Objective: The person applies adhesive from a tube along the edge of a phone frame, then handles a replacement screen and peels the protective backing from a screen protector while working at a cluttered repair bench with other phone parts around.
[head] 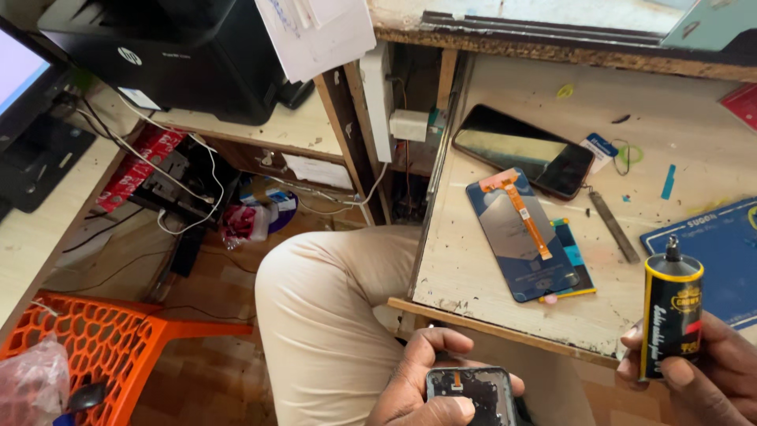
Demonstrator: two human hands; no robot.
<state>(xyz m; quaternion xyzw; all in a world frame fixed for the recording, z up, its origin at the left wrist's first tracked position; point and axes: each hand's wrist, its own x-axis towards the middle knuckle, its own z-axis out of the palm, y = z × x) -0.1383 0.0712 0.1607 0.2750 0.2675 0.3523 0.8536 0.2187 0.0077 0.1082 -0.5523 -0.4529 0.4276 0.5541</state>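
My left hand (422,379) grips a dark phone frame (471,394) held low over my lap, thumb on its top edge. My right hand (710,371) holds a small black and yellow glue tube (671,312) upright, its nozzle pointing up, just off the worktable's front edge. On the worktable (473,268) lies a blue phone display panel (524,237) with an orange flex cable, face down. A black phone (524,150) lies screen up behind it.
A blue work mat (721,252) sits at the table's right, a metal tool (615,227) beside the panel. A printer (158,47) stands on the left shelf above tangled cables. An orange plastic stool (102,339) is at lower left.
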